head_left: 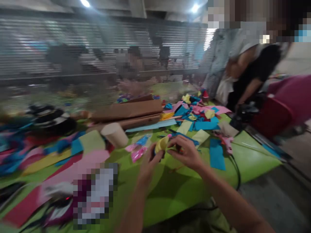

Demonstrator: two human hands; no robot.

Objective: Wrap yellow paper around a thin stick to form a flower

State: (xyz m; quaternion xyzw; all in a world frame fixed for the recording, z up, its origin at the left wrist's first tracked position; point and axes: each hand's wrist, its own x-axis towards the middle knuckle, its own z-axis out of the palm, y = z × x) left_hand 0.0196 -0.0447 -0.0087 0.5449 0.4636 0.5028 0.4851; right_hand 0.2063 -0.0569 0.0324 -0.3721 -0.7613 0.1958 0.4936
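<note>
My left hand [154, 157] is closed round a small yellow felt cone [161, 145] with a pink tip, held above the green table [167, 186]. Close to its right side is my right hand [186, 150], fingers curled and pressed together; whether anything is between them is blurred. A clear bag with pink pieces [138, 154] lies just left of my left hand. Right of my hands, a pink glue gun [227, 144] rests near a blue felt rectangle [217, 155], its black cord running off the table edge.
Brown cardboard [126, 111] and a white roll [114, 135] lie at the back. Coloured felt scraps [194, 111] are heaped back right, with more felt strips [77, 165] on the left. A person [252, 64] stands at the right beside a red chair [274, 113].
</note>
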